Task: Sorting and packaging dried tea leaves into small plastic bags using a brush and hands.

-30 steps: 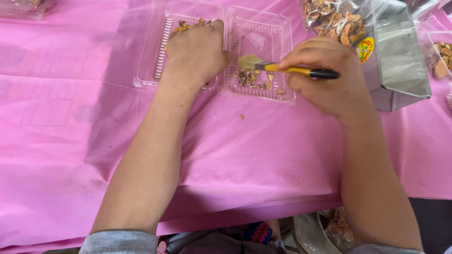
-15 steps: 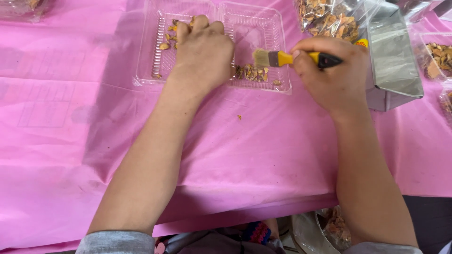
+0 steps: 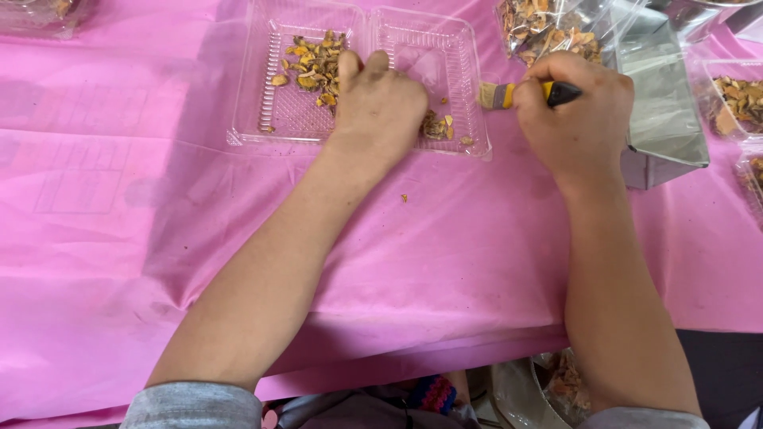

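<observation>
Fisted right hand [image 3: 579, 119] grips brush [image 3: 520, 94], bristles at tray [image 3: 270, 131] right edge. Left hand [image 3: 380, 107] curled, fingers resting inside tray on dried slices [image 3: 311, 67]; pinch hidden. Tray sits far centre on pink cloth [image 3: 119, 238].

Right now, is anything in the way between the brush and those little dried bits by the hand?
Nothing visible. The brush in the right hand points at the dried bits in the clear tray, beside the left hand.
</observation>
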